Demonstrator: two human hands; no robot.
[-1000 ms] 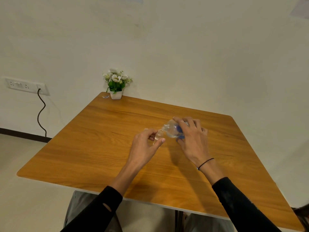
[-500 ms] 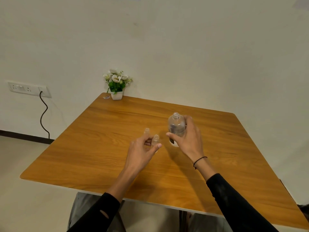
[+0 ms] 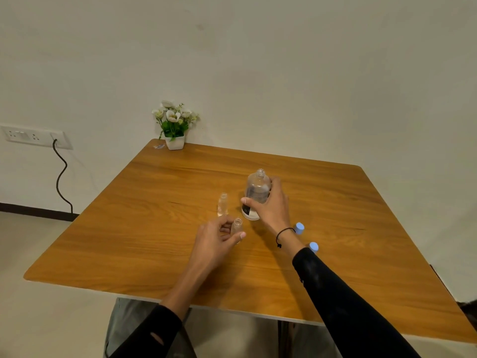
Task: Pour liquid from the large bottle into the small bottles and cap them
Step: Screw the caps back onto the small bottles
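Note:
A large clear bottle [image 3: 256,192] with no cap stands upright on the wooden table [image 3: 154,228]. My right hand [image 3: 271,205] grips its lower body. Two small clear bottles, both uncapped, stand to its left. My left hand [image 3: 216,241] holds the nearer small bottle [image 3: 237,226] between thumb and fingers. The farther small bottle [image 3: 222,204] stands free just behind it. Two light blue caps lie beside my right wrist, one cap [image 3: 299,227] near the wristband and another cap [image 3: 313,246] partly hidden by my sleeve.
A small white pot of white flowers [image 3: 174,127] sits at the table's far left corner, with a scrap of paper [image 3: 159,146] beside it. A wall socket with a black cord [image 3: 60,174] is on the left wall.
My right hand tipped the large bottle back from lying toward the small bottle to upright and set it on the table. The left hand stays on the nearer small bottle.

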